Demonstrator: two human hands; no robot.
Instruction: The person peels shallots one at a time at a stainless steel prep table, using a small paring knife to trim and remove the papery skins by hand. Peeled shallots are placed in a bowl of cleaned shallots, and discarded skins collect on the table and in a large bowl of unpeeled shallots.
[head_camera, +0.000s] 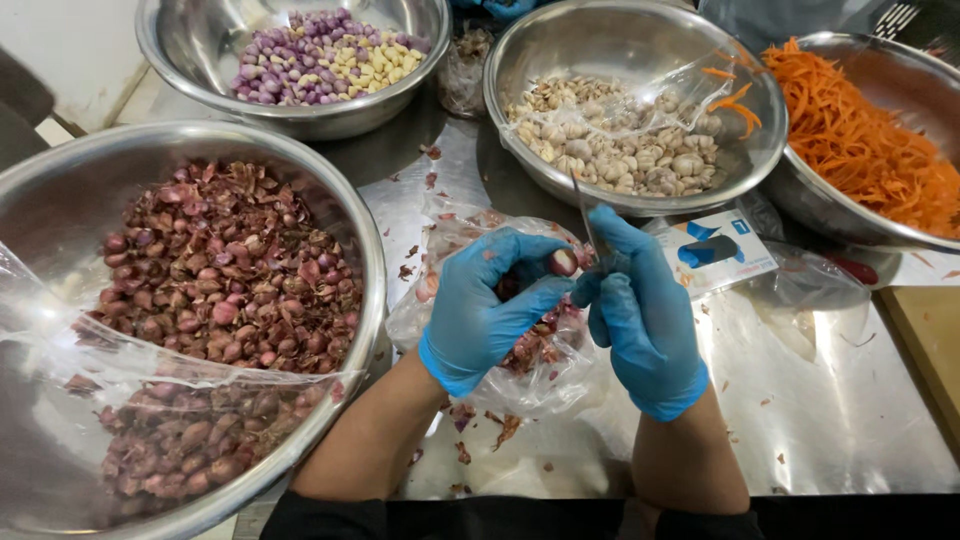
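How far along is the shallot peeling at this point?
Done: a steel bowl at the back holds a modest pile of peeled shallots and garlic cloves. In hand: the left hand pinches one shallot while the right hand works a knife over a plastic bag of skins. Left: the big near bowl holds a large heap of unpeeled shallots, so most remains.

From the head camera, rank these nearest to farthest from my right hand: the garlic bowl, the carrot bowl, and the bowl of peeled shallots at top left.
From the right hand:
1. Garlic bowl, just above it.
2. Carrot bowl, upper right.
3. Peeled shallot bowl, far upper left.
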